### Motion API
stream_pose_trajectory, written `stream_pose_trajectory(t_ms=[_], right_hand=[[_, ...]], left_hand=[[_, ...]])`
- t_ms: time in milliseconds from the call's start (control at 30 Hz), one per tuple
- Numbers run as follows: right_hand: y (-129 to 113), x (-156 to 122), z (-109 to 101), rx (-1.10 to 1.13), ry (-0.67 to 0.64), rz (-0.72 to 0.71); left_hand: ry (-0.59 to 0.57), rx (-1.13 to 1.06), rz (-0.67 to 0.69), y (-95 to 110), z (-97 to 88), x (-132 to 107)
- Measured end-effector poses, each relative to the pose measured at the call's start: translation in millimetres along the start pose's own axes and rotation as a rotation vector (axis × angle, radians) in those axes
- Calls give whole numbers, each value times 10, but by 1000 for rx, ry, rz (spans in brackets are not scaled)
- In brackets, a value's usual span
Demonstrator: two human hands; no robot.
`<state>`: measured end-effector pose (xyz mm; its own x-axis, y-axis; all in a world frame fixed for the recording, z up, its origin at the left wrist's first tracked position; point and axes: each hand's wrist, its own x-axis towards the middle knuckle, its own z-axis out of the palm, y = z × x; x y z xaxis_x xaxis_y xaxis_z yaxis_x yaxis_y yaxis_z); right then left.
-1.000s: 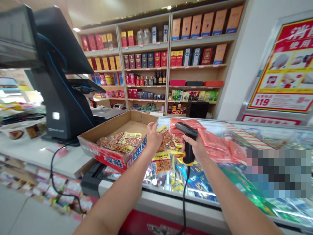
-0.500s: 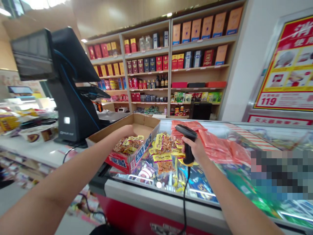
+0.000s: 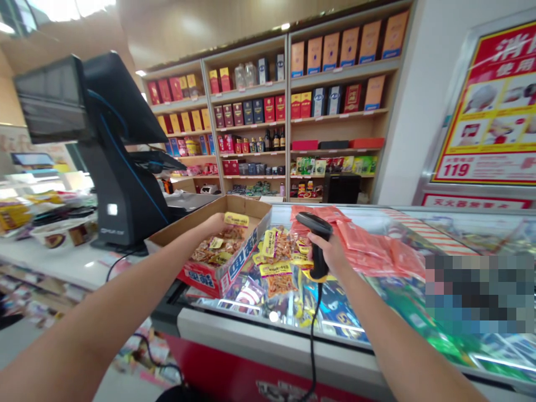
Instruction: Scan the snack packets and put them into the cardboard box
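Shelves (image 3: pixel 288 128) of boxed and bottled goods line the far wall of a shop as we work across a glass-topped counter (image 3: pixel 251 335). Our left hand (image 3: pixel 216 223) reaches into an open cardboard box (image 3: pixel 201 278), its fingers mostly hidden but apparently closed on the edge of a yellow-headed snack packet (image 3: pixel 237 220) lifted above the others. Our right hand (image 3: pixel 334 252) wraps around the handle of a black barcode scanner (image 3: pixel 315 224), held upright over the glass, its head tipped toward the left and its black cable (image 3: pixel 312 340) dropping past the near edge of the counter. More snack packets (image 3: pixel 218 245) lie inside the box, and several loose packets (image 3: pixel 278 277) rest on the glass between the box and the scanner. Just right of the scanner, flat salmon-coloured packages (image 3: pixel 364 241) spread in an overlapping pile toward the far side of the counter. Colourful packaged goods (image 3: pixel 347 312) show through the glass below; a pixelated patch hides part of the right side. To our left, a black checkout terminal (image 3: pixel 125 190) stands on a white counter (image 3: pixel 79 273), near a pale tub (image 3: pixel 54 234). Far right, a red-and-yellow poster (image 3: pixel 489 111) bearing the number 119 hangs on the pale wall.
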<state>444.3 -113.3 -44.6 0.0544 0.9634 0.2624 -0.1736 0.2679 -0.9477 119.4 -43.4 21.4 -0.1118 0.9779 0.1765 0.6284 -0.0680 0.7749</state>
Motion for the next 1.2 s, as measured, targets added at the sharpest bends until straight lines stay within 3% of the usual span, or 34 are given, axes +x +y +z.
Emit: stream_pose_trajectory(t_ms=[100,167,300,467,567,667,800,1200], right_hand=[[-32,-21,18,-38,-2,1],[-49,-33,28,-26,3,-2],[-64,-40,33,17,5,-6],[-79,-44,23,-38,-14,-7],[-88,-55,17,-105,-43,2],[-77,-64,4,-160,-138,49],[-48,-77,-11,-234,-260,91],[-27,-98,19,-211,-232,129]], left_hand=[[162,-232,59,269,0,-28],[246,-354,141,484,95,-133],[219,-486,241,755,579,-438],[425,-375,312,577,1310,-498],[486,-284,300,360,1529,-368],[489,-229,305,218,1563,-277],[499,-202,313,182,1531,-268],[461,-247,287,209,1526,-311]])
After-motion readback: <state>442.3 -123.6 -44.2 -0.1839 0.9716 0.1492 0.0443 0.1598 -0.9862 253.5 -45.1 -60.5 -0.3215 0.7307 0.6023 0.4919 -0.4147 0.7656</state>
